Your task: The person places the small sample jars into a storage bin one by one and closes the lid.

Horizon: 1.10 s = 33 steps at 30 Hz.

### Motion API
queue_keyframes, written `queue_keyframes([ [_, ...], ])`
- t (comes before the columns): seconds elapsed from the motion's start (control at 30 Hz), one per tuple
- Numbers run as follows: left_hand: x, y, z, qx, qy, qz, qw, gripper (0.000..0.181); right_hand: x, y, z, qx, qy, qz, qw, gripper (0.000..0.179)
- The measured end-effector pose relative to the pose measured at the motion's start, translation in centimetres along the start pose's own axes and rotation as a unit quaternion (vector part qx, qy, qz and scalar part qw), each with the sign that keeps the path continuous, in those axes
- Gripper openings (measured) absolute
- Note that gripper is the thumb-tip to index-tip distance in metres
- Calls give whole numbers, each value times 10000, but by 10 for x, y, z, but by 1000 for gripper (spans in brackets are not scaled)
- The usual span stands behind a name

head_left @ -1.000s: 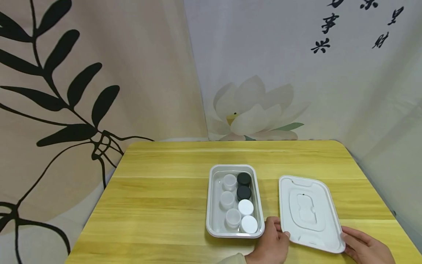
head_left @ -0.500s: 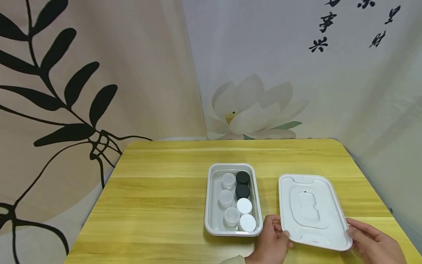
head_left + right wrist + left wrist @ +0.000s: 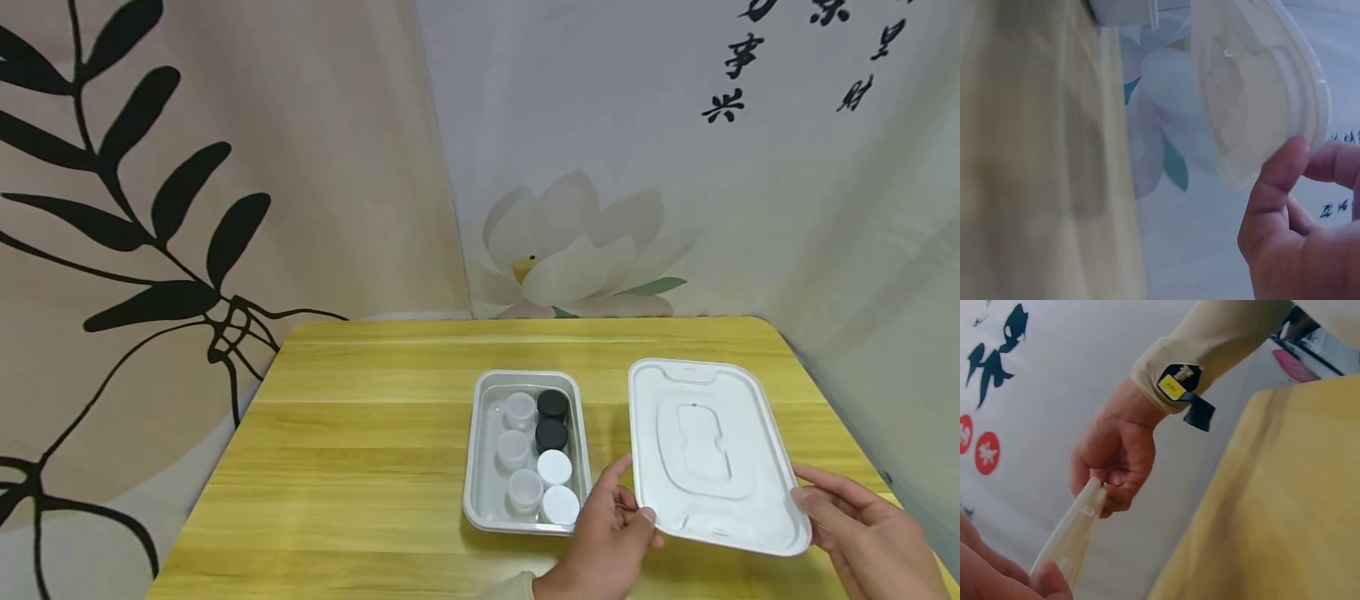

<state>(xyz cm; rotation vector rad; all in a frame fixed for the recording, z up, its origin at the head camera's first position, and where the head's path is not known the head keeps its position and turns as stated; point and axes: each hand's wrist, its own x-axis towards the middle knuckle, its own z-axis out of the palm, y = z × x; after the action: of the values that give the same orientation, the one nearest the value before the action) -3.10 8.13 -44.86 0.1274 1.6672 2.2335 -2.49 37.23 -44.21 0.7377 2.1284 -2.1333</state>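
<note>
A white rectangular plastic lid (image 3: 720,454) is held up off the table between both hands, its far edge tilted away. My left hand (image 3: 603,533) pinches its near left corner between thumb and fingers. At the near right corner my right hand (image 3: 862,521) grips the rim, thumb on one face, as the right wrist view also shows on the lid (image 3: 1254,94). Left of the lid stands a light grey tray (image 3: 480,492) with small round containers in two columns: translucent ones (image 3: 513,450) on the left, black-capped (image 3: 552,435) and white-capped ones (image 3: 555,468) on the right.
All this is at a wooden table (image 3: 360,450) whose far edge meets a printed cloth backdrop (image 3: 345,167). The tray sits close to the left hand. In the left wrist view the table's edge (image 3: 1235,444) runs diagonally.
The lid has risen from the table, moving up and slightly right with both hands on it. The tray and its containers stay where they were.
</note>
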Motion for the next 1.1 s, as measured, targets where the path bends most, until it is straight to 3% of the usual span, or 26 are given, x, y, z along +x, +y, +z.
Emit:
queue_keyframes([
  [0.1, -3, 14, -8, 76, -126, 154, 9998, 66, 0, -10, 6, 260, -383, -574, 9973, 30],
  [0.3, -7, 33, -28, 439, -238, 382, 9980, 61, 2, -35, 26, 496, -995, -1603, 9808, 36],
  [0.43, -8, 43, -46, 820, -105, 517, 9952, 59, 4, -56, 45, 107, -990, -1970, 9753, 36],
  [0.53, -6, 49, -60, 1143, 51, 695, 9910, 58, 6, -73, 61, -645, -876, -2238, 9686, 38],
  [0.7, -2, 54, -82, 1664, 262, 964, 9810, 68, 14, -97, 86, -2007, -769, -2681, 9391, 45],
  [0.87, 3, 59, -101, 2058, 513, 1215, 9697, 82, 22, -113, 112, -2214, -1105, -3083, 9185, 48],
  [0.97, 6, 62, -111, 2323, 831, 1374, 9593, 84, 23, -121, 130, -2182, -1211, -3197, 9141, 48],
  [1.1, 8, 66, -124, 2524, 1291, 1600, 9455, 76, 20, -129, 149, -2149, -1268, -3164, 9152, 50],
])
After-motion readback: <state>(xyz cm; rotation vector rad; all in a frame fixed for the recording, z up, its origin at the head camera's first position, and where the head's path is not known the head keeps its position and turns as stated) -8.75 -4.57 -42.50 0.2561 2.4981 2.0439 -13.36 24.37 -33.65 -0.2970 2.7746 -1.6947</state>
